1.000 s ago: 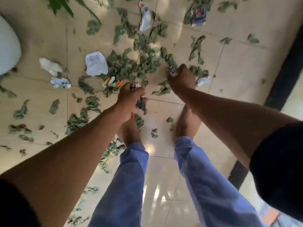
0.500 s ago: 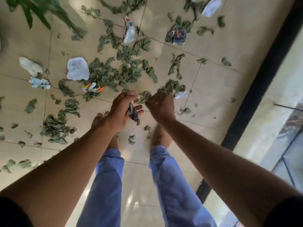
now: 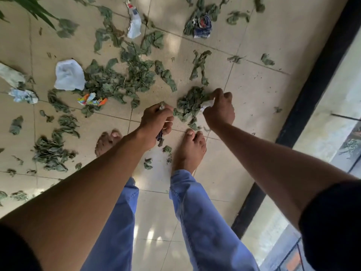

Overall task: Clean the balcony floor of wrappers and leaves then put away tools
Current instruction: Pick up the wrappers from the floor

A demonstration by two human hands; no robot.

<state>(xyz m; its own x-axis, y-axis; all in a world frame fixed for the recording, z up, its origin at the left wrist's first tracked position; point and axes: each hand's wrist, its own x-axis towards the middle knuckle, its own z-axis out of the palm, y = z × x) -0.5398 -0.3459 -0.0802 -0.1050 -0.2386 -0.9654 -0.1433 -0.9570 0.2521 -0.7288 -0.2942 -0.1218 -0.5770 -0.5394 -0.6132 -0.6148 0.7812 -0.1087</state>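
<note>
My left hand [image 3: 157, 122] grips a bundle of crumpled wrappers [image 3: 160, 136], dark ends poking out below the fist. My right hand [image 3: 219, 109] pinches a small white wrapper [image 3: 207, 104] at the edge of a clump of dry green leaves [image 3: 190, 105]. More leaves [image 3: 121, 79] cover the beige tiled floor [image 3: 254, 90]. Loose wrappers lie ahead: a white one [image 3: 68, 75], an orange and yellow one [image 3: 90, 99], a white and red one [image 3: 134, 24], and a dark blue one [image 3: 203, 26].
My bare feet [image 3: 190, 147] stand just below the hands, in blue trousers. A black door frame [image 3: 312, 75] runs along the right side. Green plant fronds [image 3: 33, 8] hang in at the top left. Pale crumpled wrappers [image 3: 17, 85] lie at the far left.
My right hand has moved right to the leaf clump and taken hold of the small white wrapper. My left hand keeps its bundle. The view has shifted, and my right foot stepped forward.
</note>
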